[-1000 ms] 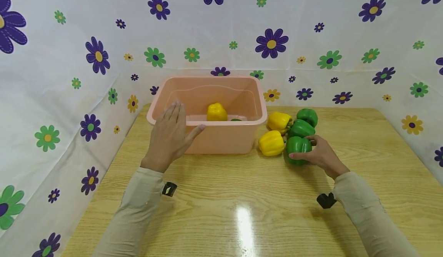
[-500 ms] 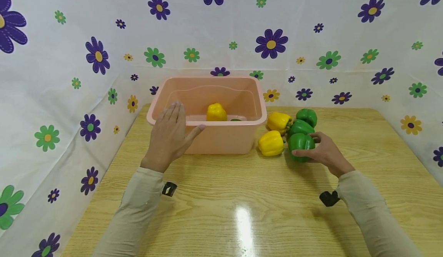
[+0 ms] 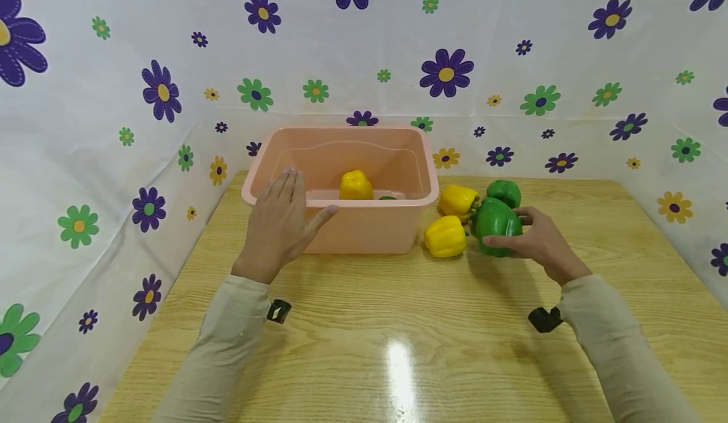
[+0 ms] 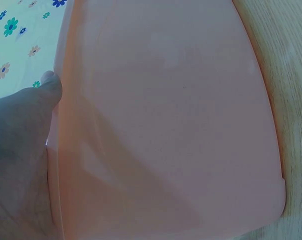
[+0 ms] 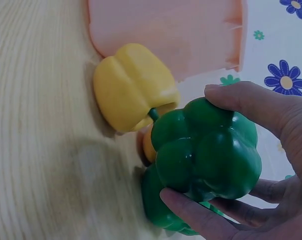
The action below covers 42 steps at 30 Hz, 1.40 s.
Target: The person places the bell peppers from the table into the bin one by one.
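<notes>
My right hand (image 3: 537,239) grips a green bell pepper (image 3: 498,228) between thumb and fingers, raised a little off the table. In the right wrist view, the held green pepper (image 5: 206,150) covers part of another green pepper (image 5: 153,197) behind it. Flat and straight-fingered, my left hand (image 3: 279,224) rests on the front rim of a pink plastic bin (image 3: 364,227). Its thumb (image 4: 52,85) lies along that rim in the left wrist view. Inside the bin sits a yellow bell pepper (image 3: 356,186), with a sliver of something green beside it.
Two yellow peppers lie right of the bin, one in front (image 3: 446,236) and one behind (image 3: 457,201). A green pepper (image 3: 504,193) lies at the back of the group. The wooden table (image 3: 341,347) meets a flowered cloth (image 3: 483,31) behind and at the sides.
My right hand has lifted the green pepper slightly up and away from me, and it now hides most of the green pepper behind. The left hand stays put on the rim.
</notes>
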Each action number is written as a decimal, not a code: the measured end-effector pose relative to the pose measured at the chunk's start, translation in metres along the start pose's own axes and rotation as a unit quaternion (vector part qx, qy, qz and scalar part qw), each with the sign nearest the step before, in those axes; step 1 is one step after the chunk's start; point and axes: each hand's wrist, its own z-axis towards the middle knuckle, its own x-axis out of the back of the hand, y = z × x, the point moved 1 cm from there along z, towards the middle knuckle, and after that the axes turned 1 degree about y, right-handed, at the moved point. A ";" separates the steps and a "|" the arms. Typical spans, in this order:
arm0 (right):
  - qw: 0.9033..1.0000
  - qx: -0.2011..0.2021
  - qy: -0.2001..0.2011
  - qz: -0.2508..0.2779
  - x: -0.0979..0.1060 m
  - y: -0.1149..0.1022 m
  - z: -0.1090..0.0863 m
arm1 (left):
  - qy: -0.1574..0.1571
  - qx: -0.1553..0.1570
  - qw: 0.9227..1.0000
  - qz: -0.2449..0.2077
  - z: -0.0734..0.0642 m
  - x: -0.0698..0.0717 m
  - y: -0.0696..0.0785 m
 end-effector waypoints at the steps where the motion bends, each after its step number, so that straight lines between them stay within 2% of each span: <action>1: 1.000 0.001 0.000 0.001 0.001 -0.001 0.000 | 0.000 0.000 1.000 0.000 0.000 0.000 0.000; 22: 0.998 0.032 0.013 0.046 0.006 -0.033 0.005 | -0.001 0.002 1.000 0.001 0.000 0.000 0.000; 34: 0.995 0.049 0.032 0.080 0.004 -0.063 0.012 | -0.006 0.003 1.000 0.002 0.000 0.001 0.001; 42: 0.991 0.063 0.042 0.110 -0.001 -0.077 0.011 | 0.003 0.000 1.000 0.004 0.000 0.000 0.000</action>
